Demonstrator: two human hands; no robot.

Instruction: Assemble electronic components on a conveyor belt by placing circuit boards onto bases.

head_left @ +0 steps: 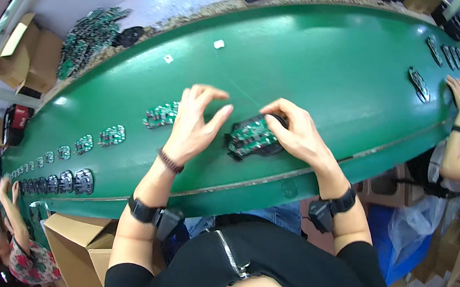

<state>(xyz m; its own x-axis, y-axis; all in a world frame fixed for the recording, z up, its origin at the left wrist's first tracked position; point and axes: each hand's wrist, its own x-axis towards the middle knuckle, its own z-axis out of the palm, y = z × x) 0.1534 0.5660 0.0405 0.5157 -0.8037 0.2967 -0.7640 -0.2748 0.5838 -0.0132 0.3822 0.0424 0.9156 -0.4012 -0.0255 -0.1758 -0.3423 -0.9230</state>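
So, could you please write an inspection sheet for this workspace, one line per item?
Surface: long green belt, mostly bare in the middle.
Job's things: circuit board in black housing under the right hand; bare circuit board beside the left hand.
Clutter: pile of boards and two white scraps behind the belt.
Grips: right fingers rest on the housing; left hand open, holding nothing.
Cables: nothing seen.
Surroundings: rows of boards on the belt, cardboard boxes, co-workers' hands at both ends.

A green circuit board [251, 135] sits seated in a black housing [254, 141], lying flat and component side up on the green belt [328, 63]. It rests near the belt's near edge, tilted slightly.
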